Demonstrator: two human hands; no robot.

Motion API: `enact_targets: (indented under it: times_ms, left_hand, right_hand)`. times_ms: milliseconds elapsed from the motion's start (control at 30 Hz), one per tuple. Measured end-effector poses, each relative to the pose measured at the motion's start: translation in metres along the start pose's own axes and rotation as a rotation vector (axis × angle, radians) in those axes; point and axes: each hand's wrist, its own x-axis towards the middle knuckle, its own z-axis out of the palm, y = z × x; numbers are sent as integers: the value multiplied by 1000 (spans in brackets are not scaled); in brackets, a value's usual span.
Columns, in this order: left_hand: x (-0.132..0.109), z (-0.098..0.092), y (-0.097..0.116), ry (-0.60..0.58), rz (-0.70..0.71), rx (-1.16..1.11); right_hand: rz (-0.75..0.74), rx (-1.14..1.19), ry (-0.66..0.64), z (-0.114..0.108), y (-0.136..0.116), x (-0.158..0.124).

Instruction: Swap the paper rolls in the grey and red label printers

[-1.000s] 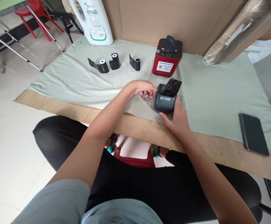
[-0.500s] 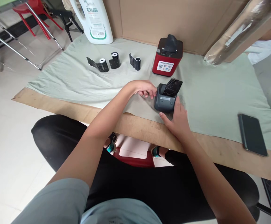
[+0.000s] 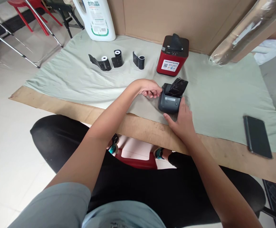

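Note:
A small dark grey portable printer [image 3: 169,106] rests on the cloth, with a crumpled strip of black paper [image 3: 178,87] standing up from its top. My left hand [image 3: 150,88] is at its upper left edge, fingers curled and the foremost fingertips on the casing; part of that contact is hidden. Along the printer's right side lie the stretched fingers of my right hand [image 3: 182,122], the thumb spread out by its front. Behind it stands a red and black box-shaped printer [image 3: 172,65], also with black paper on top.
Black paper rolls [image 3: 118,59] stand to the left on the cloth-covered table [image 3: 68,82]. A white detergent jug [image 3: 99,27] is at the back. Brown cardboard [image 3: 147,20] and a plastic-wrapped roll [image 3: 230,41] rise behind. A phone [image 3: 258,137] lies front right. Part of another person shows at right.
The view has shifted slightly. Both hands stay at the grey printer, with no clear change in their hold.

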Motion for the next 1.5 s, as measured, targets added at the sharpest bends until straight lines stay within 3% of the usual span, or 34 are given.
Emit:
enact_targets:
  times_ms: [433,633,767,967,1300,1500]
  left_hand:
    - [-10,-4,-17,-33,250,-92]
    - [-19,1,-13,21,346,-75]
    - [-18,1,-13,125,493,-51]
    - [-4,0,-22,423,685,89]
    - [56,21,-19,692,617,-143]
    - [44,28,-20,803,655,-64]
  right_hand:
    - [4,5,12,1,0,0]
    - [17,-11,12,1,-1,0]
    - [17,-11,17,1,0,0]
    - [1,2,28,1,0,-1]
    - [-23,1,23,1,1,0]
    - [-35,-4,40,2,2,-2]
